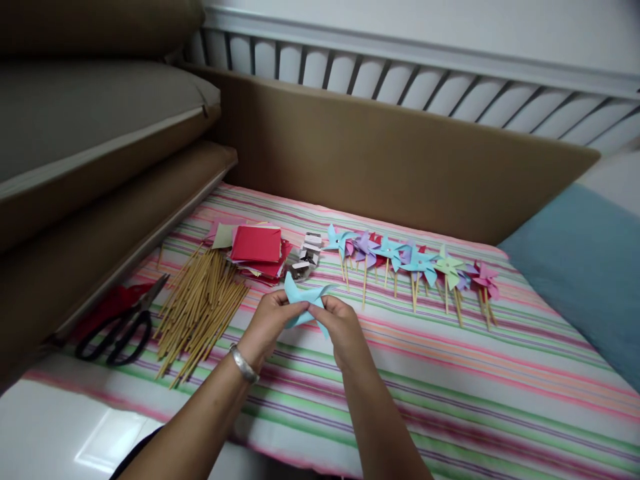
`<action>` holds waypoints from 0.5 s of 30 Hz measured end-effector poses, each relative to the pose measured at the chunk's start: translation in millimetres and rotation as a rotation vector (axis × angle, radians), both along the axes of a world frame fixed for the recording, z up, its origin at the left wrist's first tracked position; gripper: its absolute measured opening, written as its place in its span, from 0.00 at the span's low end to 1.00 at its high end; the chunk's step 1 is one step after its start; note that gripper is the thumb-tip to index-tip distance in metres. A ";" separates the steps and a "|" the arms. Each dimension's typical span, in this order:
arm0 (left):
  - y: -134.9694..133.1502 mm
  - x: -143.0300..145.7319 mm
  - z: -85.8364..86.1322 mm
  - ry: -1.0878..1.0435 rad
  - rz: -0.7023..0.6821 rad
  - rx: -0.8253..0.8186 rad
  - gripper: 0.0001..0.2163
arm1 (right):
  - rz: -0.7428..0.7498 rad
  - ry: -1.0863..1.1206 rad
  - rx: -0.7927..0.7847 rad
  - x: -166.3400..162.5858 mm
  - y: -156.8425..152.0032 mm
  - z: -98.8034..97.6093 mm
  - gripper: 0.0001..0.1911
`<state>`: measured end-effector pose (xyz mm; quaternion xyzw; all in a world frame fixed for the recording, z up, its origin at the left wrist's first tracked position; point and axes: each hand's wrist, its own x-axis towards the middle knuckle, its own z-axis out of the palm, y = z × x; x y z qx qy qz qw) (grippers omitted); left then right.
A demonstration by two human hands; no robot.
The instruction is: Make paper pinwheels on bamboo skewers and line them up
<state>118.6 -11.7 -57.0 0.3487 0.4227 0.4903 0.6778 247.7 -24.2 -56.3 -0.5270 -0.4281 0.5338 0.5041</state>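
Left hand (pixel 267 320) and right hand (pixel 340 327) are each closing a narrow grip on the light-blue paper pinwheel (pixel 303 300), holding it just above the striped bed cover (pixel 500 387). Judged step: blades are being shaped. The next move is likely calling for one stick from the stick pile (pixel 200 313) lying nearby.

the blue pinwheel (pixel 305 303) is smooth, matt paper, like the paper squares (pixel 257 247) at eleven o'clock. at nine o'clock lie matt wooden sticks (pixel 200 313) and scissors (pixel 120 327) with glossy black plastic handles. the striped cloth (pixel 450 387) looks woven, the bangle (pixel 243 363) shiny metal.
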 end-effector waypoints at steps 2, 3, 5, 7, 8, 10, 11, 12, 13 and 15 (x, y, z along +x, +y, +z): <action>0.3 -0.8 -0.5 -0.014 -0.006 -0.011 0.11 | 0.007 -0.043 0.008 1.1 -0.2 0.2 0.10; 0.4 -1.3 -0.4 -0.020 -0.008 -0.015 0.10 | 0.017 -0.052 0.010 1.4 -0.1 0.1 0.10; 0.5 -2.8 0.9 -0.029 -0.009 -0.014 0.09 | 0.051 -0.050 0.011 1.2 0.7 -0.8 0.10; 0.2 -5.2 3.5 -0.030 0.010 -0.006 0.09 | 0.083 -0.027 0.008 0.2 1.0 -1.0 0.10; -0.3 -7.2 5.1 -0.028 0.029 -0.005 0.09 | 0.078 -0.023 0.009 -0.5 -0.1 0.3 0.11; -2.5 -13.3 8.0 -0.026 0.075 -0.007 0.10 | 0.001 -0.070 0.028 -1.8 -8.1 9.2 0.14; -4.5 -17.5 9.2 -0.027 0.099 -0.010 0.11 | -0.060 -0.127 0.051 -2.0 -16.1 17.8 0.16; -7.3 -22.4 10.0 -0.029 0.124 -0.011 0.11 | -0.124 -0.205 0.094 -1.8 -27.3 29.4 0.15; -11.1 -27.8 10.6 -0.033 0.148 -0.013 0.11 | -0.169 -0.284 0.155 -0.9 -41.8 43.9 0.14; -22.3 -39.8 11.3 -0.047 0.197 -0.023 0.10 | -0.153 -0.455 0.375 2.5 -78.9 78.3 0.09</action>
